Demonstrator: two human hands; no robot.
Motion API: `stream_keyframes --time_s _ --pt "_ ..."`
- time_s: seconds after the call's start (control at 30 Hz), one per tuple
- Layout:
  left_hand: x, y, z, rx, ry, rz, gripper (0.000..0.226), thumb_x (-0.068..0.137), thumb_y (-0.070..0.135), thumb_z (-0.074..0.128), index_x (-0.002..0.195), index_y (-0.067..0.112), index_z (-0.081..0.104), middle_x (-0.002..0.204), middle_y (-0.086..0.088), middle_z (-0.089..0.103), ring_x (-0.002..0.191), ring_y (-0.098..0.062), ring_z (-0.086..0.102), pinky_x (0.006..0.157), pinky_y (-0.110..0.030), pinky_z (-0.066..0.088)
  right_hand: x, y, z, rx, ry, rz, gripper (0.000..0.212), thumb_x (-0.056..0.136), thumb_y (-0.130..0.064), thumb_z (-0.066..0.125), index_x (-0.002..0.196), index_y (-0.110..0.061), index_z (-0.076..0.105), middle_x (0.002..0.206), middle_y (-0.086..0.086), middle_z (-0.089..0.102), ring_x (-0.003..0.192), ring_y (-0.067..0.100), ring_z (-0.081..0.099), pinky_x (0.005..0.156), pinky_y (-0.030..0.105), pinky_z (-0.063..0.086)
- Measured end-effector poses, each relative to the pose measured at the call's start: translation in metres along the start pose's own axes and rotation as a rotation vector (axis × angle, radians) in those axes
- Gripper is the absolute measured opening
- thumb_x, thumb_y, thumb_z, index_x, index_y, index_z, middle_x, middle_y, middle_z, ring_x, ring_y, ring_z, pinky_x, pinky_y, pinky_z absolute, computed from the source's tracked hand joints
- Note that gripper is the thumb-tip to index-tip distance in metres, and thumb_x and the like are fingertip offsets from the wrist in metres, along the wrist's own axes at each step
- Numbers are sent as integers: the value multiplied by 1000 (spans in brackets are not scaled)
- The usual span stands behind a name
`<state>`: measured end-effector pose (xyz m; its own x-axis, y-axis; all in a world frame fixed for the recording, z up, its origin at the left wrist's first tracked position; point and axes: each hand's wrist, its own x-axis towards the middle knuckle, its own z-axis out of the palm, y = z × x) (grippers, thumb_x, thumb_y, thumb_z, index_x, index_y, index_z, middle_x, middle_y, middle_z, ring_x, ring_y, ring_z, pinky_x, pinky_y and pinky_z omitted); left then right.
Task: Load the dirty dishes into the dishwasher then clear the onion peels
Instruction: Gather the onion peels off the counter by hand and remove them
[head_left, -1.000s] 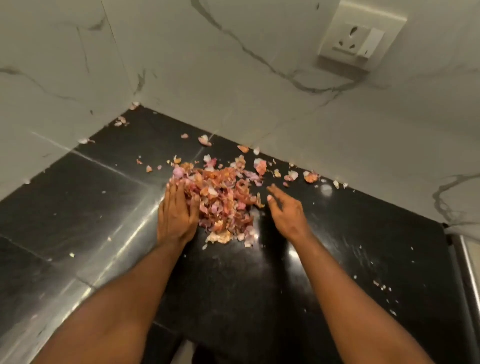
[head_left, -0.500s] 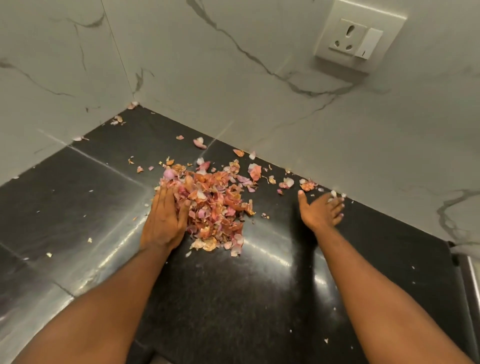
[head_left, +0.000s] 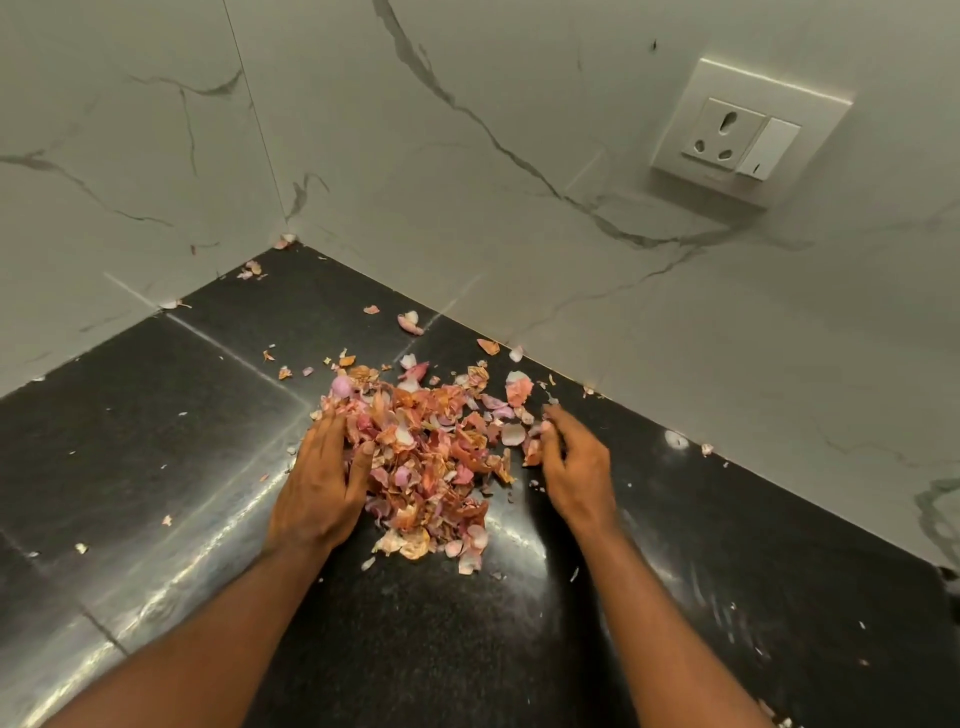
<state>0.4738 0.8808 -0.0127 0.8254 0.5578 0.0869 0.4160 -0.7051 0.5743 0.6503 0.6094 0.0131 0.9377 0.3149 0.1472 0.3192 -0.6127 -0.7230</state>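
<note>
A heap of pink and orange onion peels (head_left: 426, 447) lies on the black stone counter (head_left: 156, 426) near the corner of the marble walls. My left hand (head_left: 322, 483) lies flat against the heap's left side, fingers straight and together. My right hand (head_left: 571, 467) is at the heap's right side with its fingers loosely bent, touching peels at the edge. Loose peels (head_left: 410, 322) lie scattered toward the back wall and the corner. No dishes or dishwasher are in view.
White marble walls (head_left: 467, 182) meet at the corner behind the counter. A wall socket with a switch (head_left: 737, 140) sits at the upper right. Small peel crumbs (head_left: 706, 448) dot the counter on the right and left.
My right hand swept from the far right along the wall back to the heap, bringing loose peels with it. My left hand stayed against the heap's left side.
</note>
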Motion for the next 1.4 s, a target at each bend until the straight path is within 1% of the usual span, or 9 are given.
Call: stream_keyframes --time_s 0.17,0.27,0.4,0.5,0.6,0.87,1.1,1.33,1.4 --pt "0 -1 1 17 -5 -7 77 103 70 19 165 25 16 171 -5 23 157 -22 21 125 -50 25 31 31 -20 -272 -55 331 76 107 -60 31 164 -11 19 172 13 10 160 28 6 129 52 8" --pt "1 -1 1 6 -5 -15 76 103 70 19 165 26 16 171 -4 23 157 -22 21 125 -51 26 23 14 5 -304 -207 159 77 106 -63 19 165 -15 6 172 8 0 159 24 -3 129 49 0" --pt "0 1 0 -4 10 -14 74 104 69 20 164 27 15 171 -3 23 157 -20 21 126 -48 25 -11 -32 36 -39 -370 -99 65 108 -60 22 165 -30 13 170 -8 14 154 1 14 128 41 5" --pt "-2 3 -1 -2 11 -13 74 104 69 20 165 27 16 171 -3 24 157 -20 21 126 -45 24 -13 -49 30 168 -363 -141 51 109 -50 39 158 -34 40 156 -12 42 128 -20 44 118 32 39" --pt "-1 2 -1 3 16 -4 73 105 67 21 165 26 16 171 -2 22 157 -17 19 127 -43 22 17 -41 11 166 -200 -90 42 108 -49 45 147 -36 54 150 -5 53 125 1 61 105 38 55" --pt "0 1 0 8 7 -21 75 104 69 18 165 27 14 172 2 17 158 -14 15 127 -38 17 74 -2 -7 -199 -494 -75 58 110 -48 33 163 -25 24 170 -2 19 157 19 17 126 39 10" --pt "0 0 1 4 -7 -41 78 102 73 14 166 29 10 173 5 12 159 -12 11 128 -39 16 52 -35 8 215 -255 -169 26 108 -38 51 123 -35 72 117 -10 76 107 11 72 90 36 60" --pt "-1 0 2 10 -19 -49 78 101 73 13 166 28 10 173 3 13 159 -14 11 128 -39 16 79 -5 14 -379 -546 -63 80 100 -70 15 165 -26 4 171 3 -9 158 22 -10 128 48 -5" --pt "0 0 2 8 -20 -52 79 101 74 12 166 28 10 173 3 13 159 -14 11 127 -38 15 59 -14 27 -274 -623 -188 67 105 -65 18 164 -35 7 172 0 -1 159 18 -5 129 46 -1"
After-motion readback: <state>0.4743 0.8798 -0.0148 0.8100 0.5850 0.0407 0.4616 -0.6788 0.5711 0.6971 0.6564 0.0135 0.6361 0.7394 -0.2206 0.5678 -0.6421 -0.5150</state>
